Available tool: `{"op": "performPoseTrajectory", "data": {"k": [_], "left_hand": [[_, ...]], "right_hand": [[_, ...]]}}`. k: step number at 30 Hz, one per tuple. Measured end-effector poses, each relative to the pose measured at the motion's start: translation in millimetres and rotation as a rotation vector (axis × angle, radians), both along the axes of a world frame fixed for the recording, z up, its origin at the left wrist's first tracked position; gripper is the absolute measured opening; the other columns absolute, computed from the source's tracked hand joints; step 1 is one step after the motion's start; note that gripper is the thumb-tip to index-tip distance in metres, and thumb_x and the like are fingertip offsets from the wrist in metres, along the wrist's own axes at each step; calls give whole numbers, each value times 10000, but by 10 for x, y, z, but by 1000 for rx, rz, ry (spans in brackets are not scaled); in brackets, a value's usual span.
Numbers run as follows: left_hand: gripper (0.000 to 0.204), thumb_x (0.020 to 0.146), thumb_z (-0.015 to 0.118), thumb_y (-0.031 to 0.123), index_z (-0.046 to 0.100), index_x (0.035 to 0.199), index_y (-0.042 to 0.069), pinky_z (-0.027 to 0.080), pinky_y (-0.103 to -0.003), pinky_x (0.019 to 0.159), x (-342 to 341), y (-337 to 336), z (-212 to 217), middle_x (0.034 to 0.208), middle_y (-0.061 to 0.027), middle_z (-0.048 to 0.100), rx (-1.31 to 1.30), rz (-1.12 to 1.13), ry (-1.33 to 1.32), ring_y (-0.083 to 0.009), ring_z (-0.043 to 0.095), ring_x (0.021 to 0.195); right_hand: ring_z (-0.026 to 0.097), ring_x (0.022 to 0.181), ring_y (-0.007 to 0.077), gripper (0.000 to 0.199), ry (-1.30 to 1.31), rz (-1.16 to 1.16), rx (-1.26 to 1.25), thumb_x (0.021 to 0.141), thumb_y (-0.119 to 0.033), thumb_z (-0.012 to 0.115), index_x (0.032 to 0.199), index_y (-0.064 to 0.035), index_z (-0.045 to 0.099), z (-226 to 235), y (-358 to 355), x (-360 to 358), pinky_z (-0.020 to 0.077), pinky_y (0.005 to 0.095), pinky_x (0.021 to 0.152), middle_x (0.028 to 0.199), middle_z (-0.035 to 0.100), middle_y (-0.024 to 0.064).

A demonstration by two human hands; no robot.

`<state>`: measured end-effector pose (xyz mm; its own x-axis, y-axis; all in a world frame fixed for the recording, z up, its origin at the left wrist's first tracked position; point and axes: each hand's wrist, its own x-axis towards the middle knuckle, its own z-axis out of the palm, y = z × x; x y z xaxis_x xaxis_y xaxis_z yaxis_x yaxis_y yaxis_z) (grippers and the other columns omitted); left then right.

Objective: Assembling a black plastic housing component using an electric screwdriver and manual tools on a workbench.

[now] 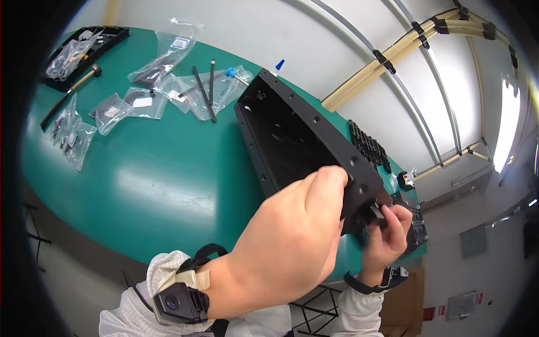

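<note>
A long black open box [331,121] with round holes along its rim stands tilted on the green table, its hollow dark inside showing. My left hand [295,224] is closed at the box's near end, its knuckles over the rim; the thumb and fingertips are mostly hidden. Just to the right, at the outer side of that end, my right hand [387,236] pinches a small black block-shaped part [372,214] against the box or very near it. Whether that part is fixed to the box I cannot tell.
On the green table [168,174] lie clear bags of parts [146,102], two black strips [203,87], a hammer [78,87], a blue-handled screwdriver [231,73] and a black tray [106,40]. Several black parts [368,145] lie behind the box.
</note>
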<state>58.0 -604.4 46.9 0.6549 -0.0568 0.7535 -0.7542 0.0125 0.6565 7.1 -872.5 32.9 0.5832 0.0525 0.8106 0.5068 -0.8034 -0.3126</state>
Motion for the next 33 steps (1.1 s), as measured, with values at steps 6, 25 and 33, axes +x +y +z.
{"op": "performPoseTrajectory", "data": {"k": [6, 25, 33], "left_hand": [[655, 578, 743, -153, 557, 1201, -82, 552, -427, 687, -130, -14, -223, 974, -212, 637, 52, -89, -52, -404, 652, 777], [489, 739, 689, -192, 519, 1162, -16, 549, -410, 710, -583, 186, -1327, 888, -150, 639, 1, -72, 69, -337, 641, 746], [474, 737, 705, -166, 512, 1146, -25, 545, -395, 704, -674, 325, -1299, 945, -182, 643, 23, -51, 226, -344, 630, 760]], "right_hand": [[555, 1026, 242, 434, -4, 25, 79, 757, 56, 817, 1168, -11, 695, -401, -46, -179, 475, 360, 940, 1145, 542, 109], [530, 880, 255, 512, -54, -79, -190, 623, 231, 668, 1031, -77, 687, -985, 263, -503, 443, 376, 754, 1091, 530, 66], [534, 922, 264, 485, -25, -104, -282, 653, 199, 666, 1058, -65, 693, -980, 252, -591, 451, 420, 798, 1113, 554, 72]]}}
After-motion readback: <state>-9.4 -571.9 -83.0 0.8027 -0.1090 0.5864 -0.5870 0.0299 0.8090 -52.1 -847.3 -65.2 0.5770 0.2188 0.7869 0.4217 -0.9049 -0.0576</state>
